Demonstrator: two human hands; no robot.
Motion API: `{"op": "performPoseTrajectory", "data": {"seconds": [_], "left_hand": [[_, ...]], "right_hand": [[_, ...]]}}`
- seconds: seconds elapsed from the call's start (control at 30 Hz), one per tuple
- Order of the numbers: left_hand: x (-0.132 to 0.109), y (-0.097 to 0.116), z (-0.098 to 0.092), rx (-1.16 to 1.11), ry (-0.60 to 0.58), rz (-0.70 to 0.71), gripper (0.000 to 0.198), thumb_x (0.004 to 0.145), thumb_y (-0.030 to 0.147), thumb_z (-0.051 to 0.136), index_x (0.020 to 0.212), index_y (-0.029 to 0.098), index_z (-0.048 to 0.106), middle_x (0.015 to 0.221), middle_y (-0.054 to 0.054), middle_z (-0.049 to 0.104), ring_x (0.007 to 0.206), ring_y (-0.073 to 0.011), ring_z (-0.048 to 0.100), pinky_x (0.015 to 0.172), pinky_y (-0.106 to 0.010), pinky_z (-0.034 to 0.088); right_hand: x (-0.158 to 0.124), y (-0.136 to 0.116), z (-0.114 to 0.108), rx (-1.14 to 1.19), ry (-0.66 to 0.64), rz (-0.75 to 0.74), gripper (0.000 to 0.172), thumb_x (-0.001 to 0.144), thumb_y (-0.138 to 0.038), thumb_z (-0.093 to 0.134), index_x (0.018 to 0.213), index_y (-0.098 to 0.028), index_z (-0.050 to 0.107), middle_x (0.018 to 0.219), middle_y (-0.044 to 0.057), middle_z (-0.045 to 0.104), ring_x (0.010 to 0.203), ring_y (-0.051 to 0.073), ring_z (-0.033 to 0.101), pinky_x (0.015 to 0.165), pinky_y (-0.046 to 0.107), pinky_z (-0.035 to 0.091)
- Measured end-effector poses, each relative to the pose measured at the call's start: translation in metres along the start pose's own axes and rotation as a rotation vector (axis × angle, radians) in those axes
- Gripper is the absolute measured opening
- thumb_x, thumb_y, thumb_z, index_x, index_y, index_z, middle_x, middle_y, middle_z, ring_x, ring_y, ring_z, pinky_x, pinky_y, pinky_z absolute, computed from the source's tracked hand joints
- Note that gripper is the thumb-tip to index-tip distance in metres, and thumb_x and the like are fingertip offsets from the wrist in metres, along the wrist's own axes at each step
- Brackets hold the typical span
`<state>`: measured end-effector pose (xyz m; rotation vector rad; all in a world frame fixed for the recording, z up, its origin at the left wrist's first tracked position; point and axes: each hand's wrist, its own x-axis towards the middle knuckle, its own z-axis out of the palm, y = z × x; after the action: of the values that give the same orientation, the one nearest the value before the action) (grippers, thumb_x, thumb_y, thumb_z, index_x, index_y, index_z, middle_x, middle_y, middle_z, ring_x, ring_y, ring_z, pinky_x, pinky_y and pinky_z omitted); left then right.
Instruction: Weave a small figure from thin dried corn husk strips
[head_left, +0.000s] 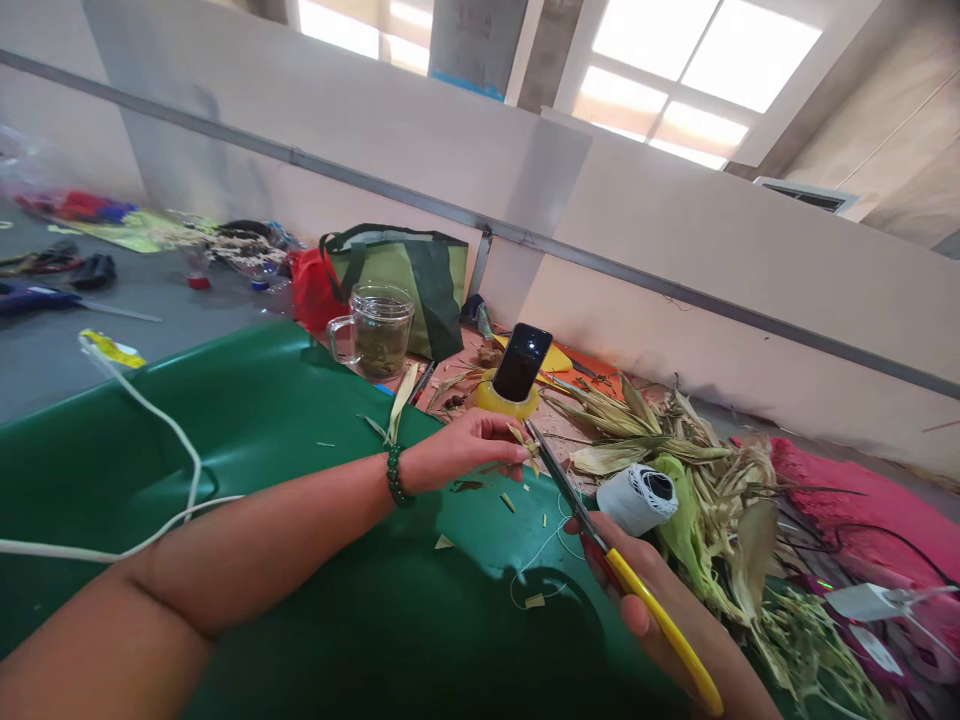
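My left hand (472,447), with a green bead bracelet at the wrist, pinches a small piece of pale dried husk (531,450) near the middle of the view. My right hand (626,570) is closed around scissors (652,605) with yellow and red handles. Their blades point up and left, the tips beside the husk piece; whether they touch it is too small to tell. Under both hands lies a green sheet (300,600) with husk scraps and a loop of thin thread (517,590). A spool of white thread (637,498) rests just beyond my right hand.
Dried corn husks (697,480) heap up at the right, beside pink fabric (870,500). Farther back are a phone (523,362) on a yellow holder, a glass mug (381,330) of liquid and a green bag (420,280). A white cable (184,440) crosses the left side.
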<state>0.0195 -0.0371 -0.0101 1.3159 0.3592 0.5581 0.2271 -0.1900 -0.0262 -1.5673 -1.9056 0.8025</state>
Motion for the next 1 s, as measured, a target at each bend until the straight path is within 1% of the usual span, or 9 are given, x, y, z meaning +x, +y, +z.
{"op": "performPoseTrajectory", "data": {"seconds": [0.1, 0.23, 0.37, 0.5, 0.6, 0.67, 0.77, 0.87, 1.0], "left_hand": [[-0.001, 0.001, 0.001, 0.040, -0.006, 0.005, 0.020, 0.066, 0.027, 0.074, 0.071, 0.013, 0.061, 0.063, 0.001, 0.063, 0.060, -0.0093, 0.059, 0.061, -0.021, 0.042], [-0.002, 0.003, 0.001, 0.037, -0.004, 0.002, 0.019, 0.066, 0.026, 0.074, 0.070, 0.013, 0.061, 0.062, 0.002, 0.062, 0.059, -0.0092, 0.059, 0.061, -0.021, 0.042], [-0.002, 0.003, 0.002, 0.003, -0.009, -0.017, 0.020, 0.065, 0.025, 0.075, 0.070, 0.013, 0.060, 0.062, 0.002, 0.062, 0.058, -0.0089, 0.059, 0.062, -0.021, 0.044], [-0.002, 0.002, 0.001, -0.014, -0.011, -0.019, 0.023, 0.065, 0.026, 0.077, 0.075, 0.013, 0.061, 0.064, 0.003, 0.063, 0.059, -0.0088, 0.060, 0.063, -0.021, 0.044], [-0.001, 0.000, 0.000, -0.032, -0.036, -0.011, 0.026, 0.065, 0.027, 0.078, 0.079, 0.013, 0.062, 0.065, 0.003, 0.064, 0.060, -0.0089, 0.061, 0.066, -0.023, 0.046], [-0.001, -0.001, -0.001, -0.021, -0.067, -0.016, 0.027, 0.065, 0.029, 0.079, 0.080, 0.013, 0.063, 0.067, 0.002, 0.065, 0.062, -0.0093, 0.062, 0.068, -0.023, 0.047], [-0.002, -0.002, 0.000, 0.013, -0.103, -0.045, 0.033, 0.065, 0.030, 0.080, 0.088, 0.013, 0.064, 0.072, -0.001, 0.068, 0.066, -0.0105, 0.064, 0.066, -0.022, 0.047], [-0.002, -0.003, 0.001, -0.008, -0.100, -0.058, 0.039, 0.060, 0.029, 0.084, 0.090, 0.014, 0.064, 0.073, -0.001, 0.070, 0.069, -0.0112, 0.066, 0.066, -0.021, 0.047], [0.002, -0.003, -0.001, -0.090, -0.023, -0.026, 0.040, 0.054, 0.033, 0.086, 0.078, 0.013, 0.061, 0.072, -0.002, 0.071, 0.071, -0.0138, 0.068, 0.072, -0.024, 0.049]], "right_hand": [[-0.002, 0.000, 0.001, 0.070, -0.043, 0.021, 0.094, 0.059, -0.094, 0.017, 0.101, -0.020, 0.057, 0.061, -0.004, 0.034, 0.055, 0.012, 0.024, 0.047, 0.027, 0.023], [-0.003, 0.001, 0.002, 0.080, -0.043, 0.043, 0.093, 0.061, -0.093, 0.021, 0.102, -0.018, 0.057, 0.057, -0.005, 0.034, 0.053, 0.012, 0.025, 0.048, 0.027, 0.021], [-0.003, 0.003, 0.005, 0.069, 0.004, 0.053, 0.089, 0.063, -0.092, 0.023, 0.097, -0.017, 0.057, 0.055, -0.006, 0.029, 0.053, 0.011, 0.022, 0.048, 0.027, 0.020], [-0.004, 0.005, 0.007, 0.028, 0.027, 0.039, 0.079, 0.071, -0.087, 0.025, 0.090, -0.018, 0.058, 0.056, -0.005, 0.034, 0.052, 0.011, 0.027, 0.048, 0.026, 0.023], [-0.005, 0.008, 0.004, -0.010, 0.079, 0.028, 0.076, 0.075, -0.084, 0.026, 0.092, -0.018, 0.059, 0.057, -0.004, 0.041, 0.049, 0.011, 0.033, 0.046, 0.025, 0.027], [-0.002, 0.011, -0.001, -0.065, 0.158, 0.043, 0.068, 0.081, -0.078, 0.028, 0.095, -0.019, 0.059, 0.060, -0.001, 0.049, 0.050, 0.013, 0.041, 0.048, 0.026, 0.034], [0.006, 0.015, -0.007, -0.228, 0.224, 0.144, 0.047, 0.086, -0.063, 0.040, 0.092, -0.020, 0.060, 0.072, 0.005, 0.063, 0.060, 0.017, 0.056, 0.056, 0.028, 0.042], [0.019, 0.013, -0.005, -0.436, 0.176, 0.303, 0.035, 0.085, -0.052, 0.047, 0.093, -0.021, 0.060, 0.070, 0.005, 0.065, 0.063, 0.022, 0.061, 0.058, 0.030, 0.042], [0.036, 0.007, 0.011, -0.630, 0.047, 0.415, 0.032, 0.087, -0.035, 0.046, 0.111, -0.016, 0.055, 0.081, 0.009, 0.070, 0.075, 0.026, 0.065, 0.061, 0.029, 0.037]]}}
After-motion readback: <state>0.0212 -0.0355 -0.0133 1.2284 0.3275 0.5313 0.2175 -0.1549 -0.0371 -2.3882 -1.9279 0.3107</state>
